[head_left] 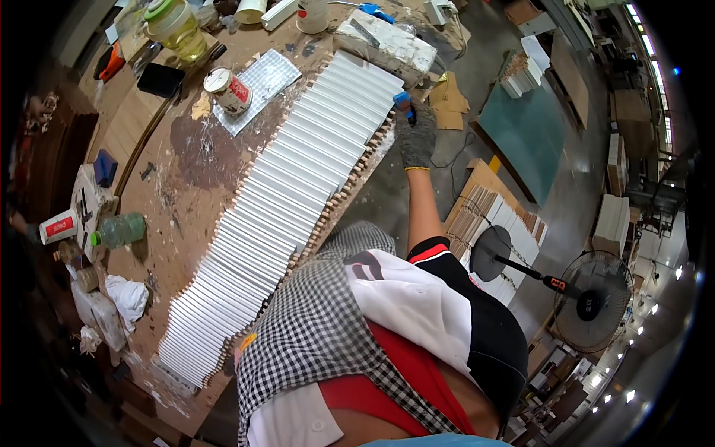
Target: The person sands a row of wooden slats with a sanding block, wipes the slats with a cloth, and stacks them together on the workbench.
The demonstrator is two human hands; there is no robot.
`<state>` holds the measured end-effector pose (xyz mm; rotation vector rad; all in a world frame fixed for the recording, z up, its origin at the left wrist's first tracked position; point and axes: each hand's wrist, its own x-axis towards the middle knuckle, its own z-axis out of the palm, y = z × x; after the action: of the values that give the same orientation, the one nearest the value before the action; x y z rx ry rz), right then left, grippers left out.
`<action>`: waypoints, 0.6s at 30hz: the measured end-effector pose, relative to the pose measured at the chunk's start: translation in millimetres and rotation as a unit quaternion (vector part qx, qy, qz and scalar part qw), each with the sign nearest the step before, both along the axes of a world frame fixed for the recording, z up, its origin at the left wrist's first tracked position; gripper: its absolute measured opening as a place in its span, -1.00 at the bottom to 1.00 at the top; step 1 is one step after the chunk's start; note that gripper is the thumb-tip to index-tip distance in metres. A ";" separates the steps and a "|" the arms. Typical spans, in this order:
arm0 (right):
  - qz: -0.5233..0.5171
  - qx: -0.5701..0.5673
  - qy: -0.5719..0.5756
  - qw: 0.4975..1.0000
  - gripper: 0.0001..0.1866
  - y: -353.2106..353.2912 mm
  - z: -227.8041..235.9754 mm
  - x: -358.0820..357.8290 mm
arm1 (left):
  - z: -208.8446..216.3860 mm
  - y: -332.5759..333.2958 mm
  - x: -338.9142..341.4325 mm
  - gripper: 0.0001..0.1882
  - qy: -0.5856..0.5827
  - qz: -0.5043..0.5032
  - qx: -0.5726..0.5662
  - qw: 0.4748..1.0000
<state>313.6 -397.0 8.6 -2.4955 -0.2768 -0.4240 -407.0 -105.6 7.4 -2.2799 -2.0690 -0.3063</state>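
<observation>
A long row of white-faced strips (pixel 279 194) lies side by side and slantwise across the workbench, their brown ends showing along both edges. At the far right end of the row, my right hand (pixel 417 138), in a grey knitted glove, is closed around a small tool with a blue head (pixel 403 100). The tool's exact kind is too small to make out. It sits at the right edge of the strips; whether it touches them I cannot tell. My left hand is not in view.
The stained workbench (pixel 179 216) holds a paint can (pixel 228 92) on a checked cloth, a green-capped bottle (pixel 119 231), a large jar (pixel 175 30) and a white-smeared block (pixel 383 46). To my right stand a fan (pixel 592 302), stacked boards (pixel 495 216) and a green panel (pixel 521 138).
</observation>
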 end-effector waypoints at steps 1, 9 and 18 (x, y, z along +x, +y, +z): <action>0.001 0.001 0.000 1.000 -0.50 0.5 -2.2 2.2 | -0.5 -0.9 0.0 -0.41 -0.002 0.001 0.002 1.000; -0.055 0.099 0.048 0.992 -0.61 11.2 17.3 11.2 | -1.8 -8.4 -1.9 -0.40 -0.006 0.017 0.004 1.000; -0.069 -0.016 0.073 0.995 -0.52 12.3 18.5 30.0 | -5.2 -16.8 -3.7 -0.40 -0.010 0.029 0.008 1.000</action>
<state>343.6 -384.7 27.1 -2.5707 -0.0526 -0.2922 -410.7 -122.4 2.2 -2.2122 -2.1301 -0.3410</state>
